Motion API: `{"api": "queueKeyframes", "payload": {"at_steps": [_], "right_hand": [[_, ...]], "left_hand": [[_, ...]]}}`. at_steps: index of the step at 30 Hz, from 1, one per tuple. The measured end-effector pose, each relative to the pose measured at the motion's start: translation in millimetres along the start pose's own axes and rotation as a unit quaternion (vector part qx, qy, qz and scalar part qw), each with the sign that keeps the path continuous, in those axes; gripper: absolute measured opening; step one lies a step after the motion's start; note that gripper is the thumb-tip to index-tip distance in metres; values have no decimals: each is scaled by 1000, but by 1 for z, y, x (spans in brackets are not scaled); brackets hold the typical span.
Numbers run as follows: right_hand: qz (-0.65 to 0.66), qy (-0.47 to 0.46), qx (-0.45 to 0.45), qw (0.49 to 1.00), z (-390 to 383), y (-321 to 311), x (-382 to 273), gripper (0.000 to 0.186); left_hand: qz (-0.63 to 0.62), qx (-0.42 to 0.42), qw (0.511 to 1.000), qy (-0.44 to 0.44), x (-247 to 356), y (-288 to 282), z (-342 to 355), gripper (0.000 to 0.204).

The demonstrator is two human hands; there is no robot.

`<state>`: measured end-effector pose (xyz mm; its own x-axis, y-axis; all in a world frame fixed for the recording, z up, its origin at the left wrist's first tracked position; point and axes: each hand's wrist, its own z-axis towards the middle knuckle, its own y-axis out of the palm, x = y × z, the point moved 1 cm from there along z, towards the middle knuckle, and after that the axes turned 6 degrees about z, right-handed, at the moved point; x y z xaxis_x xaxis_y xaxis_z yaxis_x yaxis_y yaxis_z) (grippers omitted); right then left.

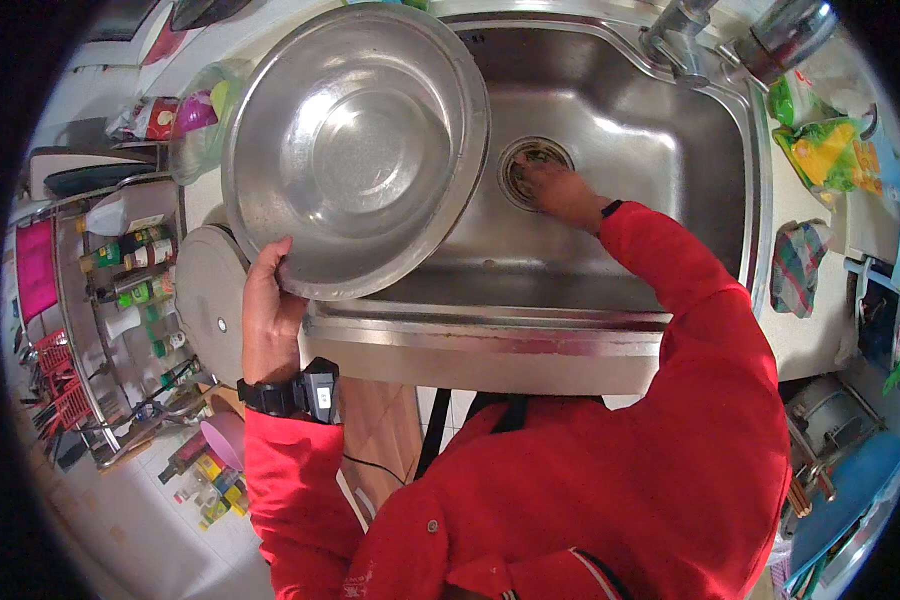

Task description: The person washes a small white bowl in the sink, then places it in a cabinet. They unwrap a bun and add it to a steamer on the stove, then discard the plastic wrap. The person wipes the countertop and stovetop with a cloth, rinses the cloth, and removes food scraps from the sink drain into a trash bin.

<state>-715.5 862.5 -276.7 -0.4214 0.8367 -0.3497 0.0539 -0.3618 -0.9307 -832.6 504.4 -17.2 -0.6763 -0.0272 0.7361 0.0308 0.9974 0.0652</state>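
My left hand grips the near rim of a wide metal basin, thumb on the inside, the other fingers hidden beneath. The basin is tilted over the left part of the steel sink and holds nothing that I can see. My right hand reaches down to the round drain in the sink floor. Its fingertips are at the drain opening, among dark bits that look like food scraps. Whether those fingers pinch anything is too small to make out.
A faucet rises at the sink's back right corner. On the right counter lie a checked cloth and a yellow-green package. A round grey lid stands left of the sink, beside a rack of bottles.
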Motion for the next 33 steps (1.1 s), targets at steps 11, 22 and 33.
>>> {"api": "queueKeyframes", "payload": {"at_steps": [11,22,33], "right_hand": [[113,-295,-118,941,22,29,-82,23],[-118,6,-27,993,-16,-4,21,38],[196,324,69,923,-12,-43,40,15]], "left_hand": [[56,0,998,-15,-16,23,14,29],[62,-29,997,-32,-22,34,21,33],[78,-55,995,-29,-37,21,41,27]]}}
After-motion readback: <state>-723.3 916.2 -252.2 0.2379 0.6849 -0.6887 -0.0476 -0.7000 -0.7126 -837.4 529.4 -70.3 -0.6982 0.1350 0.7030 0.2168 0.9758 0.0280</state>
